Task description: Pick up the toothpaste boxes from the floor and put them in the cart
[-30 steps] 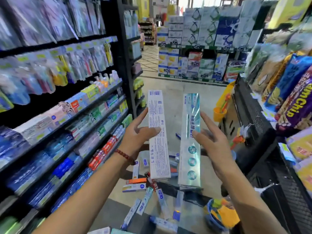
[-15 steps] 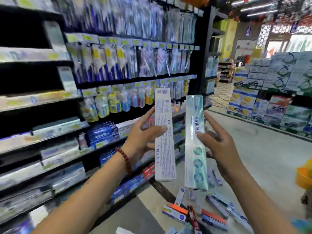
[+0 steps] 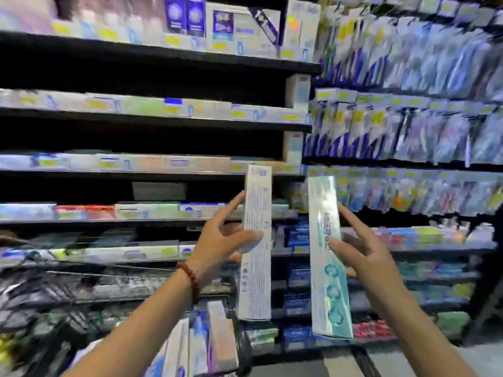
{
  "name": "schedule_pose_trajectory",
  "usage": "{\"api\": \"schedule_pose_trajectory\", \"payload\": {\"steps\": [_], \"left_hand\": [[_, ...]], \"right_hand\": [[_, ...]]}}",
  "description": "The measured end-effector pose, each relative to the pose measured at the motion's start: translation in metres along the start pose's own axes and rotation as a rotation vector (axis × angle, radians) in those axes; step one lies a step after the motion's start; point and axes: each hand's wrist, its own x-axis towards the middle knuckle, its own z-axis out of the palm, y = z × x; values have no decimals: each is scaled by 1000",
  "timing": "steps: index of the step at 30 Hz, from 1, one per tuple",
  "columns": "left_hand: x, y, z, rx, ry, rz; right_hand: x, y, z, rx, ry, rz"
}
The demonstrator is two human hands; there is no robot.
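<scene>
Big swing of the view here: a second ago the floor with its scattered boxes filled the lower frame, and now the head turns left and the shelves (image 3: 152,170) fill everything, badly blurred. The floor pile is gone from sight. That reads as the carry leg of the task, the person turning away from the pile towards the drop.

Far lower left, a dark wire mesh shows, probably the cart (image 3: 68,292), though the blur makes that a guess. Just right of it, near the bottom edge, several toothpaste boxes (image 3: 206,341) stand bunched together, apparently already inside it.

Moving right, the left hand (image 3: 223,240), a red bead bracelet (image 3: 190,281) on its wrist, grips the white box (image 3: 257,240) upright: thumb pressed across the front face, forefinger stretched up along the left edge, the other fingers hidden behind. The forearm rises from the lower left.

Next over, just apart from it, the teal box (image 3: 328,257) stands upright with a slight tilt, top leaning left. The right hand (image 3: 362,254) pinches it, thumb on the front, fingers spread and reaching behind its right edge.

Both boxes are held as they were half a second back, chest-high and side by side, neither touching the other. Both are off the floor and not yet in the cart; what is left, in my reading, is lowering them down and to the left.
</scene>
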Motion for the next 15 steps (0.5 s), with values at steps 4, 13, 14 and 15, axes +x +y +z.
{"api": "schedule_pose_trajectory", "payload": {"steps": [4, 13, 14, 15], "left_hand": [[-12, -1, -103, 101, 110, -23], [-50, -19, -281, 215, 301, -128], [-55, -24, -295, 225, 318, -142], [-59, -29, -306, 240, 337, -155]], "right_hand": [[35, 18, 96, 20, -109, 13], [70, 60, 293, 69, -314, 81], [71, 67, 308, 66, -327, 87], [71, 75, 322, 58, -344, 91]]}}
